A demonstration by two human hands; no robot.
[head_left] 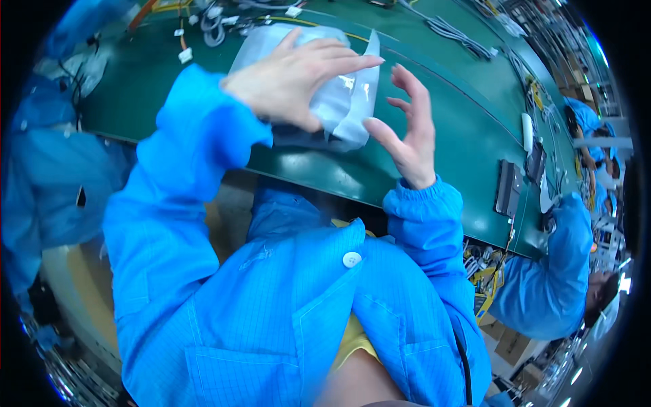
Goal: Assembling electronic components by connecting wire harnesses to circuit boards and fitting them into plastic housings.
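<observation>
A whitish translucent plastic bag (354,112) lies near the front edge of the green table, its right side creased and one corner sticking up. Whatever may be inside it I cannot make out. My left hand (288,80) is over the bag, fingers spread and pointing right, and seems to rest on its top. Just beyond the bag's right edge is my right hand (412,136), thumb and fingers apart and curved, holding nothing. The right thumb tip comes close to the bag; whether it touches is unclear.
Cables with white connectors (212,27) lie behind the bag at the far left. A grey cable bundle (454,35) is at the back, and a dark flat part (508,188) sits at the right. Co-workers in blue stand at both sides, one sleeve (549,285) close on the right.
</observation>
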